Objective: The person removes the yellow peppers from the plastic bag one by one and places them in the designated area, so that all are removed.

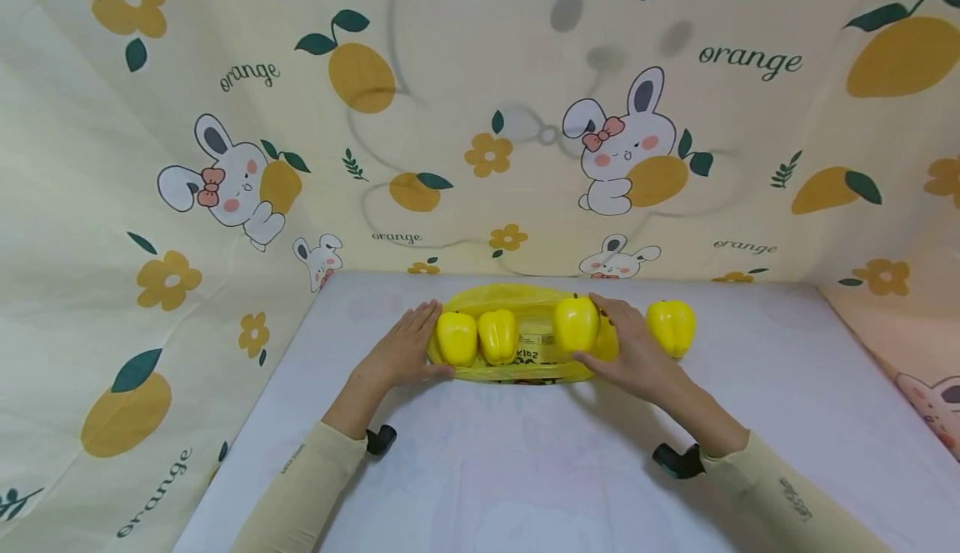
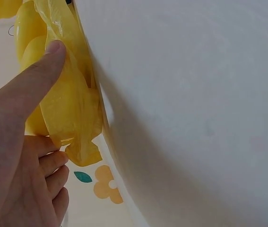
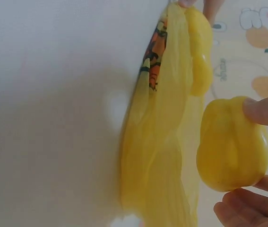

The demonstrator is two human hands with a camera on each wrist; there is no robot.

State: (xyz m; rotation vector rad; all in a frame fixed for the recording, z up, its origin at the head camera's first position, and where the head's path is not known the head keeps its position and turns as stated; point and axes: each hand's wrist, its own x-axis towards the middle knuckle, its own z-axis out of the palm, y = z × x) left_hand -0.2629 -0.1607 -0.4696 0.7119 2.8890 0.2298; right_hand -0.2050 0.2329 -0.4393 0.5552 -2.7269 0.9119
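Note:
A yellow plastic bag (image 1: 491, 375) with dark print lies spread wide on the table. Two yellow bell peppers, one left (image 1: 456, 339) and one beside it (image 1: 498, 336), sit side by side in its left part. My left hand (image 1: 406, 349) spans the bag's left end with fairly straight fingers, its thumb (image 2: 53, 56) resting against the plastic. Over the bag's right part, my right hand (image 1: 632, 353) grips another yellow bell pepper (image 3: 233, 144) between thumb and fingers, its stem end toward the back in the head view.
One more yellow bell pepper (image 1: 672, 328) stands on the white table (image 1: 495, 470), to the right of the bag and just behind my right hand. A patterned cloth (image 1: 465, 119) with rabbits and oranges hangs behind the table's back edge and along both sides.

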